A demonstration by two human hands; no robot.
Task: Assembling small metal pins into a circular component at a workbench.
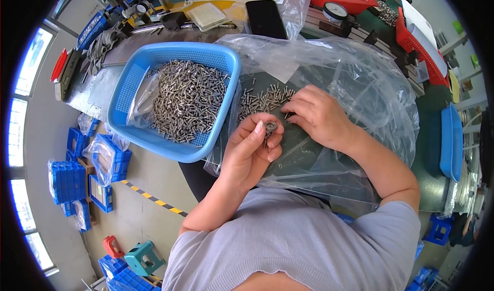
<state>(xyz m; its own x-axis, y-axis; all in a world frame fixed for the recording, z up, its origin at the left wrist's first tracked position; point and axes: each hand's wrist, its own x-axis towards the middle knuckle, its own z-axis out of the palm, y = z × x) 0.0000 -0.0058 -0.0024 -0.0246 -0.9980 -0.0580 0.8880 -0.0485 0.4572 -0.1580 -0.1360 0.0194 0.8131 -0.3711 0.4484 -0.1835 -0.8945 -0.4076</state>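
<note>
My left hand is closed around a small round metal part, a ring-like piece with a hollow centre, pinched between thumb and fingers. To its right, my right hand has thumb and fingertips drawn together over the table; a tiny dark metal piece shows at the tips, too small to name. Just beyond both hands lies a loose pile of small metal pins on clear plastic sheeting. Left of the pile stands a blue plastic basket, holding a large heap of similar metal pins and a clear plastic bag.
Clear plastic sheeting covers much of the green table. A black phone, a dial gauge and red baskets stand at the back. A blue tray is at the right edge. Blue crates and stools occupy the floor at left.
</note>
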